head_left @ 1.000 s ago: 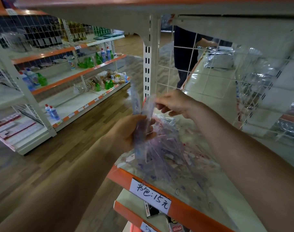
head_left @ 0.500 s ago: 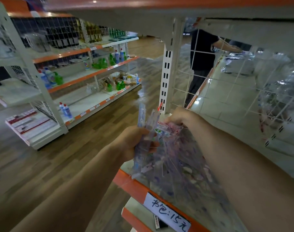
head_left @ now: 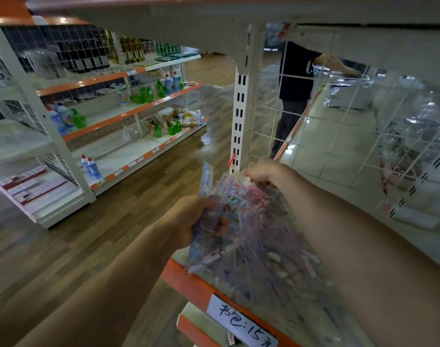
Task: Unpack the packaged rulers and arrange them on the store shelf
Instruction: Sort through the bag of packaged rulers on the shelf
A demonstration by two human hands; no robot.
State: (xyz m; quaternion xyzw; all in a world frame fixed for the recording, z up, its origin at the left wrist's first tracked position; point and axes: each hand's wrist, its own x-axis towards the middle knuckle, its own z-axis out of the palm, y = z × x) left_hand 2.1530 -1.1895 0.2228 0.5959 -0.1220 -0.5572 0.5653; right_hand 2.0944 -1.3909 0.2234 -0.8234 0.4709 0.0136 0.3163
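Two hands: both in view, forearms reach in from the bottom corners and meet at the front corner of the shelf (head_left: 189,279).
Left arm pose: forearm runs up from lower left, wrist about straight, left hand (head_left: 196,216) held just above the shelf's orange front edge, thumb side toward the camera.
Right arm pose: forearm comes in from lower right across the shelf, wrist bent down, right hand (head_left: 264,171) at the back corner beside the slotted post (head_left: 240,116).
Change vs earlier: a second ago the right hand was higher, fingers at the top of the sleeves in the left hand; now it is down at the far end of the ruler pile (head_left: 276,259). Left hand hardly moved in the last half second.
Left hand state: fingers and thumb wrapped round the ruler bundle (head_left: 211,229), clear sleeves standing near upright and fanned at the top.
Right hand state: fingers curled down over a pink-printed ruler (head_left: 256,196) on top of the pile; cannot tell if they pinch it or only touch.
Rulers location: bundle in the left hand; the rest lie loose on the shelf, from post to front edge.
Label: handwritten price label (head_left: 241,319) on the orange edge.
Background: wire mesh (head_left: 339,126) behind the shelf, another person (head_left: 296,78) beyond it.
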